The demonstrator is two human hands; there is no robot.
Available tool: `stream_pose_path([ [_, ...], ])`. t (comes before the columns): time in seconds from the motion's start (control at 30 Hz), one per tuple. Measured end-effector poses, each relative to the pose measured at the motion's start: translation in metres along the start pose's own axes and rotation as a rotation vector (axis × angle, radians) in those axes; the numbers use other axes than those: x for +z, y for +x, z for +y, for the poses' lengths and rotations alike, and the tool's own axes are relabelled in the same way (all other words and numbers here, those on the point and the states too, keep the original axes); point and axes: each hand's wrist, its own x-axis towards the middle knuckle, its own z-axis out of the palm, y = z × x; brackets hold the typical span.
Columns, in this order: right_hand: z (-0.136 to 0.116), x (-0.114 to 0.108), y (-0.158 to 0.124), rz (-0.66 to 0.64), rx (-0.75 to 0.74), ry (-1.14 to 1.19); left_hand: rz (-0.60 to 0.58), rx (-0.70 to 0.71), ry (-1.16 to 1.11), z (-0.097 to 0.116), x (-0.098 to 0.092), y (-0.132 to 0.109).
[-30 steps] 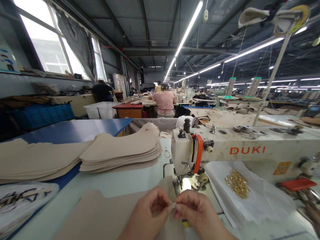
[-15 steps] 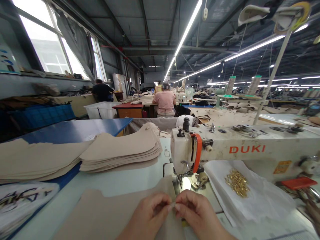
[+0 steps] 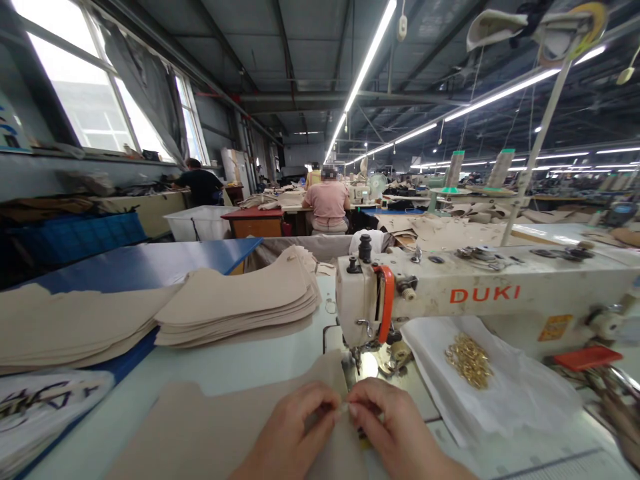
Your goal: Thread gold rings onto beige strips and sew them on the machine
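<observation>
Both hands meet fingertip to fingertip just in front of the sewing machine's needle area. My left hand point(image 3: 303, 423) is closed in a pinch over the right edge of a beige panel point(image 3: 215, 427), which lies flat on the table. Facing it, my right hand point(image 3: 387, 420) is pinched too, thumb against forefinger. Something small and pale shows between the fingertips, too small to name. Right behind the hands stands the white sewing machine point(image 3: 480, 287), its presser foot and needle partly in view above the panel's far corner.
Stacked beige panels point(image 3: 235, 300) lie at the left, beside a printed white bag point(image 3: 50, 413). Right of the needle, small gold metal pieces point(image 3: 469, 361) sit on a white sheet point(image 3: 525, 407). Thread cones point(image 3: 500, 170) stand behind the machine. A person in pink point(image 3: 327, 203) sits farther off.
The camera view has shifted slightly, so the machine appears a little farther left. Both hands keep their pinch at the panel's edge, with only slight finger movement.
</observation>
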Motion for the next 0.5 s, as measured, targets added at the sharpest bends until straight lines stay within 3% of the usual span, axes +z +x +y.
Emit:
stream_pose_path([
  [0.2, 0.003, -0.001, 0.0, 0.03, 0.135, 0.164, 0.183, 0.02, 0.316, -0.019, 0.001, 0.009],
  [0.4, 0.0, -0.002, 0.009, -0.009, 0.522, 0.353, 0.132, 0.113, 0.456, -0.02, 0.019, -0.009],
  [0.5, -0.003, -0.001, 0.019, -0.063, 0.608, 0.339, 0.136, 0.14, 0.474, -0.019, 0.021, -0.018],
])
